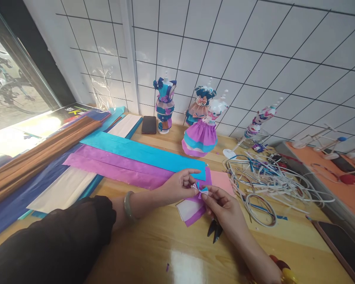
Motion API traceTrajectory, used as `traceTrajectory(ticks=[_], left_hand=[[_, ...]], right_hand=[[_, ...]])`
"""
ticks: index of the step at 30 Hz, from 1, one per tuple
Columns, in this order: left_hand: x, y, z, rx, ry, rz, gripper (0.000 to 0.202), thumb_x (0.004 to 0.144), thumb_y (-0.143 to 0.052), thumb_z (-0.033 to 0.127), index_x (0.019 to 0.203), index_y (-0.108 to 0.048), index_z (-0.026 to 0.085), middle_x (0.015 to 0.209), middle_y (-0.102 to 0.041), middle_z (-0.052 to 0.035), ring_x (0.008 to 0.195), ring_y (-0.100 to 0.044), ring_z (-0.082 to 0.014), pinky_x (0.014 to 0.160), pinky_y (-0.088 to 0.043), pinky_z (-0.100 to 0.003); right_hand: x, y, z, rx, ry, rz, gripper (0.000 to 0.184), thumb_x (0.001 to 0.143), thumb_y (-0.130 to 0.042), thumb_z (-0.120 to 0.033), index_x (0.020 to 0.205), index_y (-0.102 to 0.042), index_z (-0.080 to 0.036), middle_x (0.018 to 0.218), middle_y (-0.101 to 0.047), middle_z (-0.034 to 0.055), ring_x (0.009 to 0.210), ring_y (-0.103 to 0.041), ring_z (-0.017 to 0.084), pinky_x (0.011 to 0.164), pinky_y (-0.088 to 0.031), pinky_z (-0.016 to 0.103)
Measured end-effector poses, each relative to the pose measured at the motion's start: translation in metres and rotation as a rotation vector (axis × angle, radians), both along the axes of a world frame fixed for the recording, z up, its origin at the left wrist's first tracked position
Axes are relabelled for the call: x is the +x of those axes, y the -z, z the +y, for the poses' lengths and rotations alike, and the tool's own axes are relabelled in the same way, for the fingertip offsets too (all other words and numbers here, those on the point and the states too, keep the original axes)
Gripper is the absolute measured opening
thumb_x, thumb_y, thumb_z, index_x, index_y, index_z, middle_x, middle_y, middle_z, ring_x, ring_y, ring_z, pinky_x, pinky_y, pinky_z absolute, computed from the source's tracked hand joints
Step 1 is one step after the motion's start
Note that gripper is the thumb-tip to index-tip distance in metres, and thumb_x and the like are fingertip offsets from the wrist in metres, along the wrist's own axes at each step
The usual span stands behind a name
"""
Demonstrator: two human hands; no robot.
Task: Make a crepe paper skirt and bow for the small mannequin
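Note:
Between my two hands is a small pleated bow (200, 190) in blue, white and purple. My left hand (177, 186) pinches its left side with thumb and fingertips. On the right side, my right hand (224, 202) grips it the same way. Beneath the hands lie purple and white pieces of thin sheet (191, 211) and a pink piece (221, 180). Dark pointed blades, apparently scissors (214, 231), stick out from under my right hand; their handles are hidden. Long blue (142, 152) and purple (112, 167) strips stretch leftward across the table.
Small dress forms in layered outfits (199, 138) stand along the tiled wall. A tangle of thin cords (263, 177) lies to the right, near an orange surface (340, 189). Brown folded material (44, 161) is at left. A phone (149, 124) rests at the back, a dark tablet-like device (343, 246) at right.

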State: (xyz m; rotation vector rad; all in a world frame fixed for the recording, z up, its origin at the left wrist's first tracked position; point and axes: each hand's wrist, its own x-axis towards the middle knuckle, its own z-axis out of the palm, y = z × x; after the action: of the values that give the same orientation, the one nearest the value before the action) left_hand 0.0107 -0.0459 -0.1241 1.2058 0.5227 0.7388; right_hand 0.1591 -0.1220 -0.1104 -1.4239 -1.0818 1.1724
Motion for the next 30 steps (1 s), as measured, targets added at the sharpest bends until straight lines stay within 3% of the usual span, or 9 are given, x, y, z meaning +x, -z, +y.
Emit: traceTrajectory(ticks=[14, 21, 30], left_hand=[[-0.004, 0.001, 0.007, -0.104, 0.001, 0.0, 0.062, 0.067, -0.071, 0.023, 0.123, -0.043, 0.016, 0.077, -0.055, 0.0017, 0.064, -0.057, -0.0096, 0.067, -0.044, -0.028], [-0.001, -0.001, 0.002, -0.062, 0.044, -0.003, 0.058, 0.063, -0.073, 0.02, 0.115, -0.049, 0.013, 0.078, -0.06, -0.0007, 0.07, -0.057, -0.0098, 0.067, -0.042, -0.024], [-0.001, 0.003, 0.004, -0.119, 0.036, 0.009, 0.067, 0.063, -0.073, 0.02, 0.123, -0.042, 0.013, 0.071, -0.058, 0.0016, 0.067, -0.057, -0.0105, 0.067, -0.043, -0.027]], right_hand=[[0.004, 0.001, -0.001, -0.041, -0.021, 0.095, 0.043, 0.078, -0.059, -0.046, 0.106, -0.056, -0.014, 0.045, -0.052, -0.0049, 0.038, -0.041, 0.006, 0.039, -0.032, 0.018], [-0.007, -0.003, 0.0, -0.001, 0.001, -0.052, 0.053, 0.066, -0.069, -0.047, 0.104, -0.056, -0.014, 0.05, -0.048, -0.0065, 0.041, -0.045, 0.008, 0.039, -0.037, 0.02], [-0.007, -0.004, -0.003, 0.029, -0.042, -0.095, 0.059, 0.067, -0.068, -0.044, 0.115, -0.051, -0.013, 0.052, -0.043, -0.0081, 0.045, -0.044, 0.008, 0.044, -0.037, 0.022]])
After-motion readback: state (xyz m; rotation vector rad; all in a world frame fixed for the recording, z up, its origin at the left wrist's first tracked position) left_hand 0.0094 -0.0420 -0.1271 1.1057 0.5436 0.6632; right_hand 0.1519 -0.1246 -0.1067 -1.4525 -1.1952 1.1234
